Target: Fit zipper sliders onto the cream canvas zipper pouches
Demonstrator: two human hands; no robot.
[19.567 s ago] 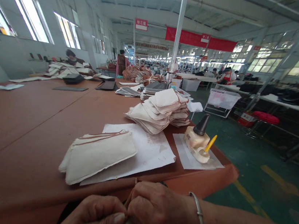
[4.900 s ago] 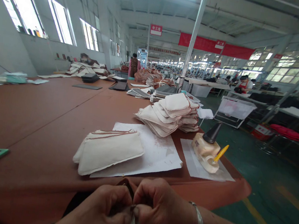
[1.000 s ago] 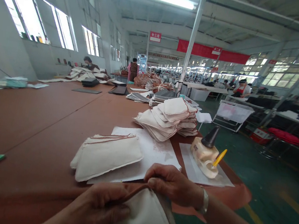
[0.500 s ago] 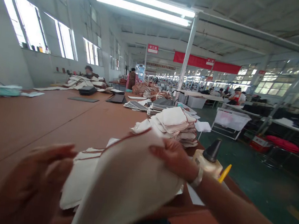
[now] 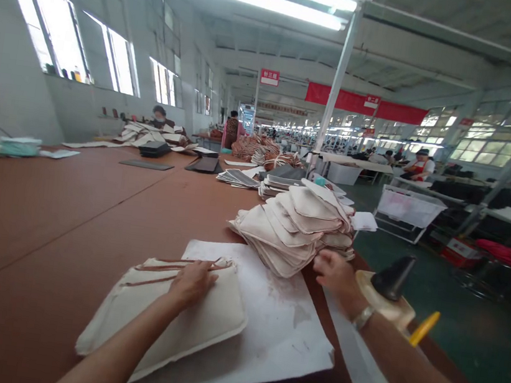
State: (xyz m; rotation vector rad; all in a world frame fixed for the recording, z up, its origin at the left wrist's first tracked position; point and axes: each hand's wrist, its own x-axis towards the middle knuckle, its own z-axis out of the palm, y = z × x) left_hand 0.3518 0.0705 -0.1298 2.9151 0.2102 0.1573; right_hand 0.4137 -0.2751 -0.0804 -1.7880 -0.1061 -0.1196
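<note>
My left hand (image 5: 193,287) lies on top of a small stack of cream fabric pieces (image 5: 206,317) with brown-edged tops. Its fingers rest across the upper edge, and the far fingertips are partly hidden. Under the stack is a stained white paper sheet (image 5: 284,327). My right hand (image 5: 335,279) is beside the lower right edge of a taller pile of cream fabric pieces (image 5: 289,221). Those fingers are curled together, with anything between them hidden. Below the right wrist stands a cream bottle (image 5: 366,281) with a black cone cap (image 5: 393,277).
A yellow stick-like tool (image 5: 424,328) and another white sheet (image 5: 356,355) lie by the table's right edge. Grey and white panels (image 5: 280,182) and brown bundles (image 5: 261,148) sit farther back on the brown table (image 5: 67,223). A co-worker (image 5: 159,117) is at the far left.
The cream piece that my right hand held up is now down on the stack. My left hand has moved right onto it, and my right hand has let go and shifted toward the taller pile.
</note>
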